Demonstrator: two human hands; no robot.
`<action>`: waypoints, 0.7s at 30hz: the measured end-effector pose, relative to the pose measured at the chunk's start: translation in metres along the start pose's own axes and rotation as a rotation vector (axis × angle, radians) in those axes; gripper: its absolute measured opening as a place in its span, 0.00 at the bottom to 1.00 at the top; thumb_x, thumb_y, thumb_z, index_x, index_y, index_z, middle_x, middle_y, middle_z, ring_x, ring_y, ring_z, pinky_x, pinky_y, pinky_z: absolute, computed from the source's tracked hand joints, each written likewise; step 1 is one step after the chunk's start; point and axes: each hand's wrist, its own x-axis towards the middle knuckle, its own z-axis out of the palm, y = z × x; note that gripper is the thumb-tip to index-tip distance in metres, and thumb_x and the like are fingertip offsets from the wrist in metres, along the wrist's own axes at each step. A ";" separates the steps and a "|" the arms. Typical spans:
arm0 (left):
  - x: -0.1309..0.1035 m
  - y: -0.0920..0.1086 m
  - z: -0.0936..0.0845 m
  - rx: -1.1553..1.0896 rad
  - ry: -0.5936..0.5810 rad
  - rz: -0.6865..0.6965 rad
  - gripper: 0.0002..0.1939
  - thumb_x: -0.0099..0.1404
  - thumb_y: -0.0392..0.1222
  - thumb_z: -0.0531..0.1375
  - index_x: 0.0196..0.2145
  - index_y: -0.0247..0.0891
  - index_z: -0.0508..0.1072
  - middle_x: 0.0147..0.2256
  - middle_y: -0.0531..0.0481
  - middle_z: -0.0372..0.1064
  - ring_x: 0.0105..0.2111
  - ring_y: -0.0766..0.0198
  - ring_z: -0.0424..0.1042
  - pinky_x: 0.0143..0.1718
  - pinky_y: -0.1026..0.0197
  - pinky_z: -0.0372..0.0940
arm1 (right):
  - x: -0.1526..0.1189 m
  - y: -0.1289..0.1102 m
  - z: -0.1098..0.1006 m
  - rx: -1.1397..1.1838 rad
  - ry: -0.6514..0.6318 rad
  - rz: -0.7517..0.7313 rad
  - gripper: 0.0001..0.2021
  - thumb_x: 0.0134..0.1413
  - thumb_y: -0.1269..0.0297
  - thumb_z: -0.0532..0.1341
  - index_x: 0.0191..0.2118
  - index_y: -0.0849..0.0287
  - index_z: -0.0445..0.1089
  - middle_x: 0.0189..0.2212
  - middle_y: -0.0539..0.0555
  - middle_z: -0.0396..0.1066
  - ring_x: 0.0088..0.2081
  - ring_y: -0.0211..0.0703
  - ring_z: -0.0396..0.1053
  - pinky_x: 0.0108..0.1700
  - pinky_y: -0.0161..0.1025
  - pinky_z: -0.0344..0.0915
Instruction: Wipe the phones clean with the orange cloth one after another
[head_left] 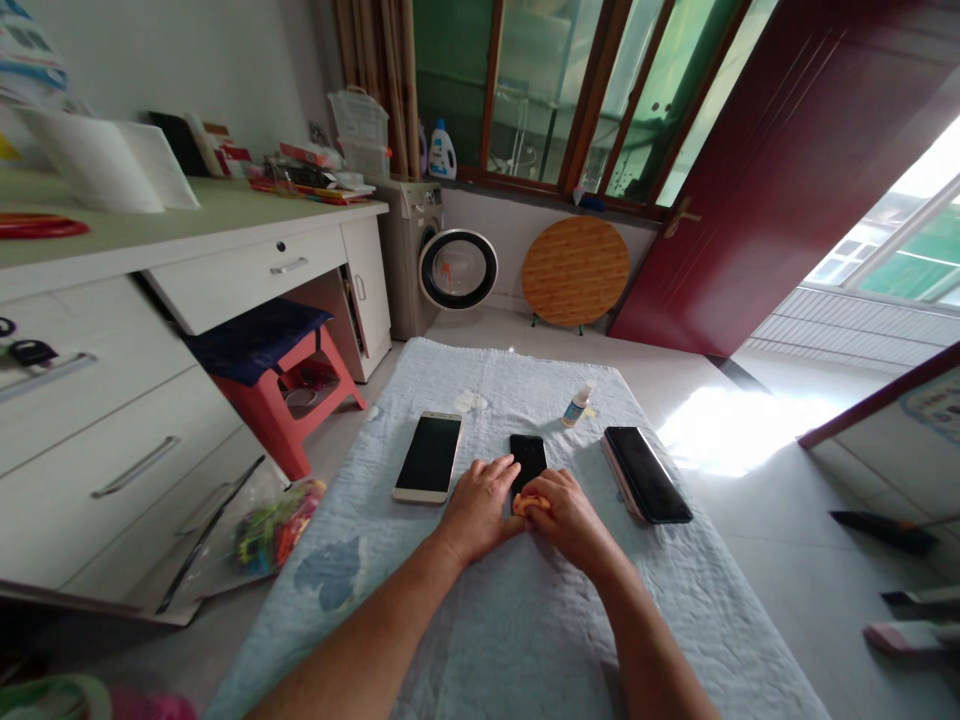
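Note:
A small black smartphone (530,455) lies face up on the cloth-covered table, partly hidden by both hands. My left hand (484,502) steadies it, with fingers along its left edge and the thumb near its lower end. Bunched in my right hand (564,510) is an orange cloth (529,504), pressed onto the lower part of the screen. To the left rests a larger white-framed smartphone (429,455) with a dark screen. On the right is another dark phone (649,475) with a pinkish case or cover edge. A small spray bottle (577,406) stands upright behind them.
The table carries a pale blue quilted cloth (472,640). Left of it are a red stool (304,385), a plastic bag (255,535) and white drawers (135,440). Beyond stand a washing machine with its door (459,270) open and a round wooden tabletop (575,270).

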 end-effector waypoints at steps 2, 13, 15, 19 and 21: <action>0.001 -0.001 0.001 -0.002 0.005 -0.007 0.35 0.59 0.58 0.62 0.60 0.39 0.64 0.61 0.44 0.60 0.54 0.48 0.62 0.56 0.48 0.59 | 0.000 0.006 -0.003 -0.024 0.026 0.050 0.07 0.52 0.74 0.58 0.33 0.58 0.74 0.33 0.52 0.70 0.39 0.42 0.63 0.44 0.37 0.56; 0.000 0.002 0.002 0.015 0.026 -0.040 0.34 0.57 0.52 0.64 0.59 0.40 0.65 0.61 0.47 0.60 0.55 0.49 0.61 0.58 0.51 0.57 | 0.004 0.043 0.011 -0.046 0.417 0.234 0.12 0.55 0.68 0.53 0.44 0.59 0.70 0.36 0.55 0.70 0.38 0.44 0.67 0.41 0.38 0.60; 0.001 0.003 0.002 0.007 0.019 -0.044 0.33 0.57 0.51 0.64 0.59 0.39 0.65 0.61 0.47 0.60 0.55 0.49 0.61 0.58 0.51 0.57 | 0.005 0.042 0.012 -0.012 0.443 0.227 0.12 0.57 0.67 0.52 0.44 0.58 0.70 0.35 0.54 0.69 0.36 0.42 0.67 0.39 0.37 0.60; 0.001 0.003 0.001 -0.009 0.007 -0.043 0.34 0.57 0.51 0.64 0.59 0.40 0.65 0.61 0.47 0.60 0.55 0.49 0.61 0.58 0.50 0.57 | 0.010 0.041 0.014 0.000 0.475 0.206 0.11 0.59 0.66 0.52 0.35 0.57 0.71 0.31 0.52 0.67 0.32 0.40 0.66 0.36 0.36 0.59; 0.002 0.002 0.002 -0.016 0.009 -0.041 0.34 0.57 0.51 0.64 0.59 0.40 0.65 0.61 0.47 0.60 0.55 0.49 0.61 0.58 0.50 0.58 | 0.013 0.039 0.014 0.009 0.470 0.184 0.10 0.59 0.66 0.53 0.33 0.57 0.72 0.31 0.52 0.68 0.34 0.41 0.66 0.38 0.36 0.59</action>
